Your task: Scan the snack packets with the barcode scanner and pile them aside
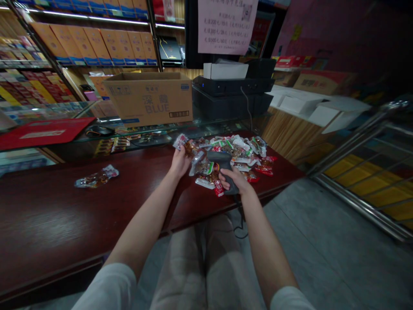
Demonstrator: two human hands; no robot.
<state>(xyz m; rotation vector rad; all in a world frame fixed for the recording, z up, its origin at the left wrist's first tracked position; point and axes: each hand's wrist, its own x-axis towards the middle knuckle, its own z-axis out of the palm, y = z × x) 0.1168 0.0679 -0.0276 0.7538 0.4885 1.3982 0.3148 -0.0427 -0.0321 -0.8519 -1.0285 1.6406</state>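
Note:
My right hand (232,180) is wrapped round the grip of a dark grey barcode scanner (222,161), its head pointing left and its cord hanging below the table edge. Between the fingers of my left hand (180,162) is a clear snack packet (189,147) with brown food inside, held just left of the scanner head. Under and behind both hands lies a pile of similar snack packets (248,148), some with red, white or green ends. Apart from these, one more packet (97,176) rests on the left part of the dark red table (64,215).
Behind the table, a glass counter bears an open cardboard box (151,99), a red folder (48,132), a black mouse (98,130) and a black till machine (232,99). A metal rack (364,181) stands at the right, past the table's edge.

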